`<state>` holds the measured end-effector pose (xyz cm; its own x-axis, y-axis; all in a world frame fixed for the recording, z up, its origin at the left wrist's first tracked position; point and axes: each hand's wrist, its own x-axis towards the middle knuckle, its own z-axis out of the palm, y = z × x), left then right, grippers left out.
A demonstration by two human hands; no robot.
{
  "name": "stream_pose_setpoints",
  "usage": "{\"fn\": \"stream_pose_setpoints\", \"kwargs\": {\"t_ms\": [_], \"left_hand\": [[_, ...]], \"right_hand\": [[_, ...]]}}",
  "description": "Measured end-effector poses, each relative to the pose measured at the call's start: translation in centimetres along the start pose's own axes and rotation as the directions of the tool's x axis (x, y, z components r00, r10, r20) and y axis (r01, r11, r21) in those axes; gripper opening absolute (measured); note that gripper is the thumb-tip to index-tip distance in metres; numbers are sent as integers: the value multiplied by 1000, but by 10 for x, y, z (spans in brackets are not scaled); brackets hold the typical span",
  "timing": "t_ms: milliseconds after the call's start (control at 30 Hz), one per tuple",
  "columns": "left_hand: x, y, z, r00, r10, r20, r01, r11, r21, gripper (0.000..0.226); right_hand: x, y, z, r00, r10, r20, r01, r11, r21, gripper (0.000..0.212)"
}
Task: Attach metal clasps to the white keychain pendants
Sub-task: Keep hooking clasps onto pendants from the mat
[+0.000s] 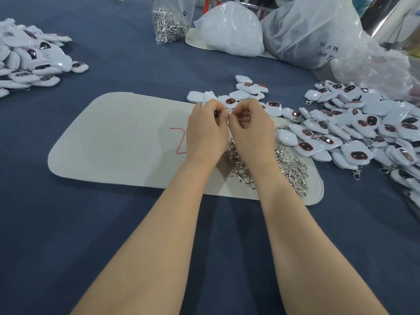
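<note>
White pendant (207,98): clamped in the left hand (205,130), and only its rounded far end pokes out above the fingers. A bit of dark face peeks through by the thumb.
Long axis: runs away from the person, tilted a little left. The near end is buried in the grip, right where the two hands meet.
Metal clasp (230,114): the right hand (251,130) is curled with its fingertips pinching a tiny glint of metal. I'd say it's a clasp, but it's mostly hidden.
Hands: pressed together thumb to thumb, above the mat's far edge.
What the next move turns on: the pendant's loop end sits just left of the clasp, so I reckon the right hand does the hooking and the left just braces. Can't see the loop itself.
Spare clasps (291,167): loose heap on the beige mat (113,142), under and right of the right wrist, so that hand is nearer.
Right pile (368,130): pendants spread on the blue cloth (113,235), several showing clasps.
Left pile (31,60): more pendants, well apart from the hands.
Clear bag (169,23): holds more silvery clasps, at the far edge.
White bags (231,30): bulging, can't tell what's in them.
</note>
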<state>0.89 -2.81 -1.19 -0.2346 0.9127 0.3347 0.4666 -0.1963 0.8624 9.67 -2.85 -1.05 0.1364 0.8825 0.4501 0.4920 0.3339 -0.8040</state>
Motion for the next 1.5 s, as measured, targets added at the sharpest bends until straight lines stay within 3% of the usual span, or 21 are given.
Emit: {"fn": "stream_pose_setpoints", "kwargs": {"t_ms": [200,333,433,500,733,1067,1300,1500], "left_hand": [[0,-2,1,1000,3,12,-3,1000,-21,10],[-2,2,2,999,11,40,-7,994,-108,16],[-3,7,1,991,-70,117,100,953,-285,38],[-4,9,0,972,-144,183,200,920,-337,37],[-3,7,-1,960,-181,216,243,919,-310,8],[-3,3,0,983,-107,149,139,964,-228,16],[-3,-1,4,977,-166,136,199,937,-287,16],[-1,-3,3,993,-70,94,85,982,-169,15]], "right_hand": [[-1,1,-2,999,-43,-2,43,998,-48,12],[1,6,-4,995,-4,-100,-1,999,-52,10],[4,13,-8,983,58,-174,-73,994,-84,6],[5,16,-9,979,77,-190,-97,991,-97,6],[6,15,-8,981,50,-186,-74,989,-125,10],[4,13,-4,991,4,-137,-26,986,-164,13],[2,13,-2,995,-54,-88,33,974,-226,10],[2,13,0,995,-80,-54,60,951,-304,6]]}}
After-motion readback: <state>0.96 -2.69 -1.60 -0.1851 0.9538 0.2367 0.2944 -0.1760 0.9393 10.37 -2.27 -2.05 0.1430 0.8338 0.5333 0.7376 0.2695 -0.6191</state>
